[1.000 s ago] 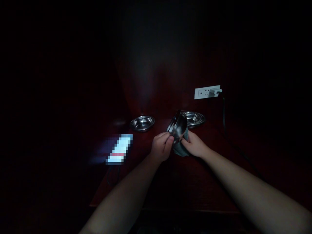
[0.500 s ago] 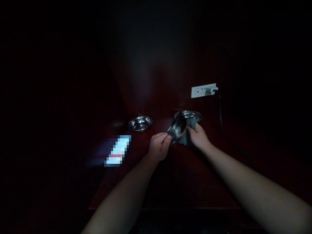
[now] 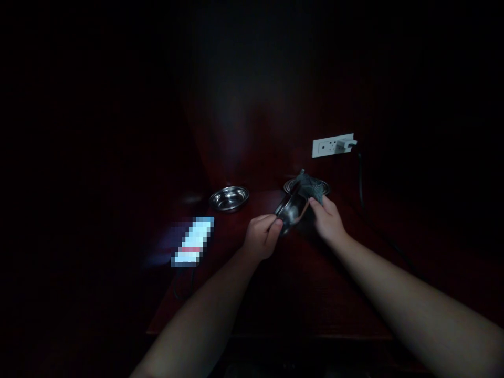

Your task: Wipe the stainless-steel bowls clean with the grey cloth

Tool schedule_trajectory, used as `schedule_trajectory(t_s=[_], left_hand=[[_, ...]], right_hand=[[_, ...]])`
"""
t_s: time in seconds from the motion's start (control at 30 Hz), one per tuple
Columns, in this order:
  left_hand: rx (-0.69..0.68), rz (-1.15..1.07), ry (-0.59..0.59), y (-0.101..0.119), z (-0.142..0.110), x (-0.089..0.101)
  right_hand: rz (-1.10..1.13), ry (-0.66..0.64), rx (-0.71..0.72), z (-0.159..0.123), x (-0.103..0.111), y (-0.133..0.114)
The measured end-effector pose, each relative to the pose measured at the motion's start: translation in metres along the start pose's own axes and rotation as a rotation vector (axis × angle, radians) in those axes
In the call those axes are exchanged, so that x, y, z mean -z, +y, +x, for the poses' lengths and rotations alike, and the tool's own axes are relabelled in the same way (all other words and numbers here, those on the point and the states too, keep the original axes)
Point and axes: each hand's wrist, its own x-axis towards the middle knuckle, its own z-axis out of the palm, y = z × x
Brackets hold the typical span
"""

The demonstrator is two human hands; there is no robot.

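Observation:
In dim light, my left hand point(image 3: 261, 237) pinches the near rim of a small steel bowl point(image 3: 290, 211), which is tilted on edge above the dark red wooden table point(image 3: 307, 294). My right hand point(image 3: 327, 220) is closed on a grey cloth point(image 3: 309, 185), pressed against the bowl's upper far side. Part of the bowl is hidden by the cloth and my fingers.
A steel dish point(image 3: 229, 198) lies at the table's back left, another steel dish point(image 3: 323, 187) behind the cloth. A lit phone point(image 3: 192, 241) lies on the left. A white wall socket point(image 3: 333, 146) holds a plug with a dark cable point(image 3: 360, 178) hanging down.
My right hand and the cloth have moved from under the bowl up to its far top side. The bowl has tilted lower in my left hand.

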Motion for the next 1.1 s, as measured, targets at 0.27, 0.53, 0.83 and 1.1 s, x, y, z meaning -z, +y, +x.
schedule_trajectory(t_s=[0.27, 0.53, 0.83, 1.1], left_hand=[[0.051, -0.004, -0.048, -0.001, 0.0, -0.001], [0.095, 0.017, -0.016, -0.001, 0.0, -0.002], [0.178, -0.032, -0.003, 0.001, 0.002, -0.005], [0.133, -0.188, -0.116, 0.011, 0.003, -0.005]], right_hand=[[-0.112, -0.066, 0.184, -0.007, -0.001, -0.018], [-0.17, -0.133, 0.341, -0.012, -0.003, -0.032], [-0.185, -0.249, 0.444, -0.015, -0.003, -0.046], [-0.246, -0.245, 0.482, -0.016, -0.003, -0.045]])
